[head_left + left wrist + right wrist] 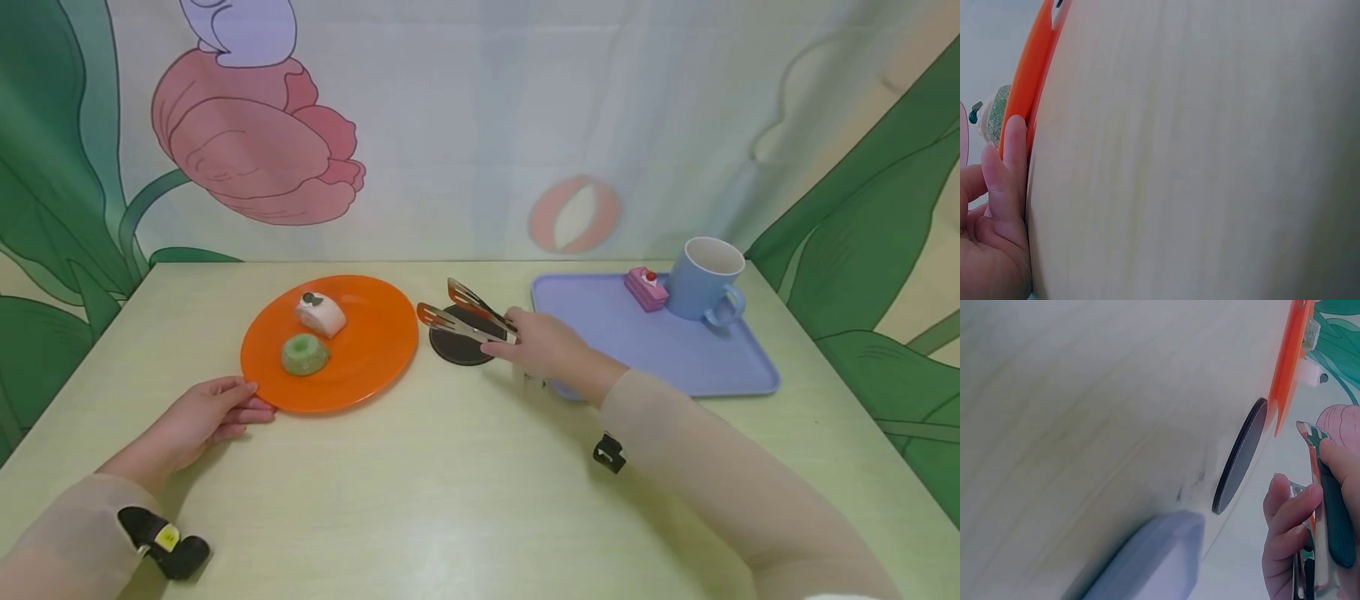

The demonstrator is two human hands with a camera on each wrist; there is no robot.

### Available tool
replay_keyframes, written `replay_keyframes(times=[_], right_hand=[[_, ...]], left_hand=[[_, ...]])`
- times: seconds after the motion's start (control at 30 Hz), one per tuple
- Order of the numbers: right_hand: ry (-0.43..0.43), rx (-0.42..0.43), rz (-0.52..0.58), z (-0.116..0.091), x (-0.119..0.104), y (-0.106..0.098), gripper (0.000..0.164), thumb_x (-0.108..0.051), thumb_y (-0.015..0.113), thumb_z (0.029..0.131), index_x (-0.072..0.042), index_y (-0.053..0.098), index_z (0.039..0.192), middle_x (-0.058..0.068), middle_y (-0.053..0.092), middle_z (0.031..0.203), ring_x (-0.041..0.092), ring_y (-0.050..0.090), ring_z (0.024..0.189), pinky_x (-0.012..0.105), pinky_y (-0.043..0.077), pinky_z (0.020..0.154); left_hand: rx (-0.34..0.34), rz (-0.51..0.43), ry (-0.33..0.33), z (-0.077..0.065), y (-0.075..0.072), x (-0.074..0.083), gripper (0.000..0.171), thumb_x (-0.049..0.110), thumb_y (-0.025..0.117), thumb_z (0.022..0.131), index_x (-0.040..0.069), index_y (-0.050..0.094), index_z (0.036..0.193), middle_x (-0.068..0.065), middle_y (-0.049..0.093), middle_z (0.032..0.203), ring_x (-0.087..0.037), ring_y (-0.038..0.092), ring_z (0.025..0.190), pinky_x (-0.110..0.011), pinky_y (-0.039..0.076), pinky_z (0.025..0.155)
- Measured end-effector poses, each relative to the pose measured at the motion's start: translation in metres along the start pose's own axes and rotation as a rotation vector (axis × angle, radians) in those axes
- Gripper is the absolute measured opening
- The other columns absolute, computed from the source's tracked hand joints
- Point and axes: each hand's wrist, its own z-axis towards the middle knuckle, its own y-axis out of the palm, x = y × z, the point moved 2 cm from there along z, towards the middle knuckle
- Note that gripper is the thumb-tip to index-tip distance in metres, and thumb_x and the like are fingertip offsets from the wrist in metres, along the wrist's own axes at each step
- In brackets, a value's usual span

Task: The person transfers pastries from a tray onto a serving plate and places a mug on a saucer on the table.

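In the head view, an orange plate carries a white cake roll with a dark topping and a green ring-shaped cake. My left hand pinches the plate's near-left rim, thumb at the edge and fingers low beside it. The left wrist view shows the fingers against the plate's rim. My right hand grips metal tongs, their slotted tips spread apart with nothing between them. The tongs point left, over a round black coaster; the right wrist view shows their dark handle.
On the right lies a lavender tray with a pink cake slice and a blue mug near its back corner. The right forearm crosses the tray's front edge. A printed curtain hangs behind the table.
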Motion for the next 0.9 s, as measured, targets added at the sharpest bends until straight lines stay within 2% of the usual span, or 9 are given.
replay_keyframes(times=[0.17, 0.3, 0.4, 0.63, 0.9], right_hand=[[0.018, 0.014, 0.004, -0.004, 0.008, -0.004, 0.064, -0.053, 0.056, 0.087, -0.003, 0.048, 0.125, 0.009, 0.061, 0.094, 0.02, 0.058, 0.082, 0.037, 0.048, 0.068], [0.029, 0.026, 0.035, -0.008, 0.014, -0.007, 0.056, -0.051, 0.058, 0.086, -0.003, 0.052, 0.115, 0.007, 0.058, 0.082, 0.02, 0.053, 0.071, 0.034, 0.044, 0.058], [0.039, 0.037, 0.033, -0.01, 0.02, -0.01, 0.057, -0.052, 0.058, 0.087, -0.004, 0.051, 0.115, 0.006, 0.057, 0.084, 0.02, 0.053, 0.073, 0.035, 0.044, 0.061], [0.053, 0.051, 0.022, -0.016, 0.03, -0.016, 0.063, -0.052, 0.056, 0.088, -0.002, 0.048, 0.125, 0.011, 0.06, 0.099, 0.024, 0.055, 0.084, 0.041, 0.047, 0.075], [0.064, 0.056, 0.021, -0.021, 0.042, -0.018, 0.067, -0.051, 0.056, 0.088, 0.0, 0.043, 0.13, 0.017, 0.059, 0.11, 0.027, 0.056, 0.09, 0.045, 0.047, 0.078]], left_hand=[[0.0, -0.001, -0.001, 0.0, 0.0, -0.002, 0.054, 0.032, 0.039, 0.101, -0.006, 0.03, 0.138, 0.001, 0.07, 0.095, -0.005, 0.065, 0.088, -0.019, 0.051, 0.072], [0.006, -0.005, 0.001, 0.001, -0.001, -0.003, 0.052, 0.033, 0.039, 0.101, -0.005, 0.033, 0.136, 0.001, 0.07, 0.095, -0.006, 0.065, 0.088, -0.019, 0.051, 0.072], [0.01, -0.006, 0.002, 0.001, -0.001, -0.002, 0.052, 0.033, 0.039, 0.101, -0.005, 0.033, 0.136, 0.001, 0.07, 0.095, -0.006, 0.065, 0.088, -0.019, 0.051, 0.072], [0.013, 0.004, -0.008, 0.001, -0.001, -0.001, 0.054, 0.033, 0.039, 0.101, -0.005, 0.03, 0.138, 0.001, 0.07, 0.095, -0.005, 0.065, 0.088, -0.019, 0.051, 0.072], [0.018, 0.016, -0.002, 0.001, 0.0, -0.001, 0.053, 0.034, 0.039, 0.101, -0.005, 0.033, 0.137, 0.0, 0.07, 0.095, -0.006, 0.065, 0.088, -0.019, 0.051, 0.072]])
